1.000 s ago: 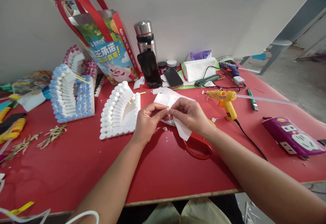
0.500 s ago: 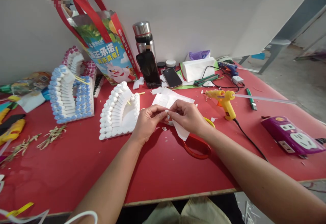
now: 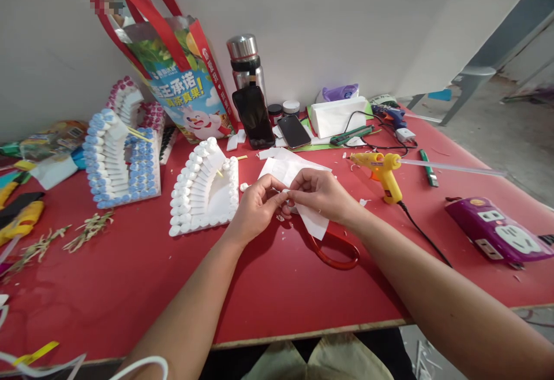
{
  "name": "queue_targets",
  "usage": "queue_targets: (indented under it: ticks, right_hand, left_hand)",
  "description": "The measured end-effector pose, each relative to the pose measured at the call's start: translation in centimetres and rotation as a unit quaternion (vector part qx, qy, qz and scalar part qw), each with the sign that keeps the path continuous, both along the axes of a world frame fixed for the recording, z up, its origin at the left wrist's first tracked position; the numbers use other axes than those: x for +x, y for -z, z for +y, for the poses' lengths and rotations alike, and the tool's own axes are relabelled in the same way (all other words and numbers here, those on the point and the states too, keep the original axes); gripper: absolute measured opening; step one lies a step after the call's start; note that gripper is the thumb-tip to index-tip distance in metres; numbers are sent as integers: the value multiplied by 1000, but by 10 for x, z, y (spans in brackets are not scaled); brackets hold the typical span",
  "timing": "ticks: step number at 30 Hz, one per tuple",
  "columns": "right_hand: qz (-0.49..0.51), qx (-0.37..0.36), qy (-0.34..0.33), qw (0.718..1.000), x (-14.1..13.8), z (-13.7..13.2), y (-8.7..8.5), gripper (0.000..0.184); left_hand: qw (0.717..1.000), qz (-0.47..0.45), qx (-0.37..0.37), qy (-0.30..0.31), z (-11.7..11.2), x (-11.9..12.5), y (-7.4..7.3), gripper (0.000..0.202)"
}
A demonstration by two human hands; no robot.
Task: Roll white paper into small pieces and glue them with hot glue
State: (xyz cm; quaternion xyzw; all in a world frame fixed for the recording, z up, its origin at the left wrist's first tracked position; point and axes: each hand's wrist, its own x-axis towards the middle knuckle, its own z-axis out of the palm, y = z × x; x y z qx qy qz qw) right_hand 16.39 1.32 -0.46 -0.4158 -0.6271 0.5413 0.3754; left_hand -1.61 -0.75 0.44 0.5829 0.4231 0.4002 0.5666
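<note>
Over the middle of the red table [image 3: 130, 288], my left hand [image 3: 253, 210] and my right hand [image 3: 322, 192] meet fingertip to fingertip. Both pinch a small white piece [image 3: 283, 194] between thumb and fingers. A larger white sheet [image 3: 311, 221] hangs below my right hand and lies partly under it. Just left of my left hand stands a white foam model [image 3: 203, 190] with rows of round white knobs. Red-handled scissors [image 3: 335, 250] lie on the table under my right wrist. Small white scraps lie scattered below my fingers.
A yellow glue gun [image 3: 383, 172] with a clear stick stands right of my hands. A purple power strip [image 3: 497, 230] sits far right. A blue-knobbed model [image 3: 116, 161], a printed bag [image 3: 186, 91], a steel flask [image 3: 246, 63], two phones and a tissue box [image 3: 340, 116] line the back.
My two hands have drawn a little closer together and shifted slightly toward the far side. The white piece stays pinched between them.
</note>
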Motion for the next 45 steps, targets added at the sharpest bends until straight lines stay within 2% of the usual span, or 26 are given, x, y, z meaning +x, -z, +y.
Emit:
queue_targets:
  ticks: [3,8,10,12,14,16,18,22,24,27,29,31,34,36,38,41,43,45]
  right_hand:
    - [-9,4,-2,1000,2,1,0,14]
    - [-64,80,36,994,-1,0,7,9]
    - [-62,84,40,994,-2,-1,7,10]
    - [-17,43,29,999,-2,-2,2,13]
    - [63,-46,5,997,-1,-1,-4,17]
    - [133,-150,-18,980,1,-1,-9,24]
    - [170,-219,-39,960,2,1,-10,30]
    - [191,-254,-78,945,3,2,-8,31]
    - [180,-227,-54,956,1,1,-6,33]
    - [132,-150,-13,980,-1,1,-4,32]
    - [69,-89,5,994,-3,0,-2,26]
    - [-29,7,42,999,-4,-3,-1,20]
    - [-163,190,95,963,-5,-7,-1,15]
    - [-189,246,97,945,-6,-9,-2,12]
    - [-158,199,89,963,-6,-8,-3,13]
    - [-25,3,45,999,-6,-4,-4,23]
    - [65,-111,10,992,-6,-1,-3,31]
    - [117,-172,-10,978,-5,1,-2,36]
  left_hand:
    - [1000,6,9,-6,-1,1,-2,21]
    - [999,36,29,-28,0,0,1,18]
    - [998,42,34,-31,0,0,2,18]
    - [998,33,33,-30,0,0,2,19]
    - [999,13,30,-23,1,-1,1,18]
    - [1000,-8,26,-13,1,-2,1,17]
    - [999,-25,24,-6,2,-3,2,16]
    - [999,-36,17,-11,3,-3,4,18]
    - [999,-25,20,-37,4,-3,6,20]
    - [997,-18,16,-74,6,-2,9,22]
    - [996,-26,7,-84,6,-1,10,22]
    - [995,-35,-6,-89,6,0,12,23]
    - [994,-41,-16,-96,5,2,12,25]
    - [995,-38,-10,-95,5,2,12,25]
    - [995,-28,0,-96,5,1,11,25]
    - [995,-11,16,-98,4,1,8,24]
    - [995,-2,24,-96,4,1,7,23]
    - [995,6,28,-92,3,1,7,23]
